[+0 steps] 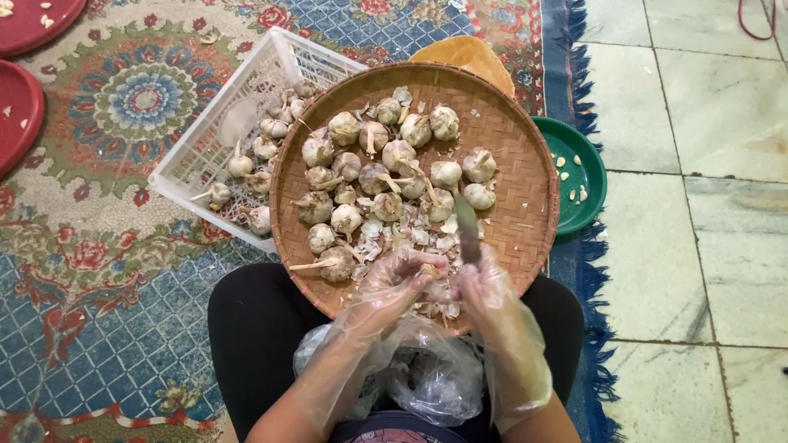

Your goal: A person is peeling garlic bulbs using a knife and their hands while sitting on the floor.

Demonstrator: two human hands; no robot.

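Note:
A round woven bamboo tray (525, 164) rests on my lap, holding several whole garlic bulbs (386, 164) and loose papery skins (410, 238). Both my hands wear clear plastic gloves. My left hand (394, 283) pinches a small piece of garlic (428, 271) at the tray's near edge. My right hand (488, 287) grips a knife (467, 230) whose blade points away from me over the tray, right beside the left hand.
A white plastic crate (205, 156) with more garlic bulbs lies tilted to the tray's left on the patterned carpet. A green bowl (595, 176) with peeled cloves sits to the right near the tiled floor. Red plates (16, 107) are at far left. A crumpled plastic bag (435, 377) lies on my lap.

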